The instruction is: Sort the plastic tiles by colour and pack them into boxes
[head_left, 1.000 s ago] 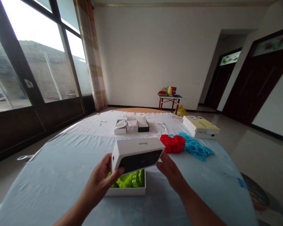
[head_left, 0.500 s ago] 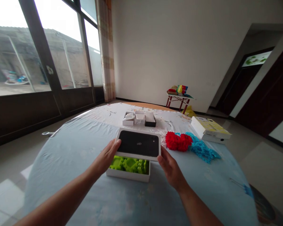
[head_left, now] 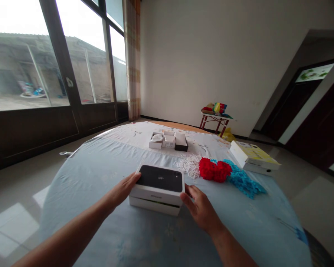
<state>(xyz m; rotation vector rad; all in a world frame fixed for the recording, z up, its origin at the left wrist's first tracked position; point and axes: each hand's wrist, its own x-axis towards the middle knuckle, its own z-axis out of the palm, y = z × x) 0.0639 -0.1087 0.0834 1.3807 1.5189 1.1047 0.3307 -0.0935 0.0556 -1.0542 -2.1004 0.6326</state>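
Note:
A white phone box lid (head_left: pixel 160 178) with a dark phone printed on top sits over the white box base (head_left: pixel 155 206) on the table. A thin gap with a trace of green shows between the two along the front, wider toward the right. My left hand (head_left: pixel 127 187) grips the lid's left end, thumb at the top edge. My right hand (head_left: pixel 199 205) holds the lid's right end, its thumb at the front corner and fingers along the side. The green pieces inside the base are almost wholly covered.
White small pieces (head_left: pixel 189 164), red pieces (head_left: pixel 215 170) and blue pieces (head_left: pixel 243 178) lie in piles to the right. Three small open boxes (head_left: pixel 168 141) stand farther back. A yellow and white box (head_left: pixel 254 156) rests near the right edge of the cloth-covered table (head_left: pixel 100 163).
Both hands have brought the lid down onto the base, covering the green pieces. The view has shifted slightly to the left.

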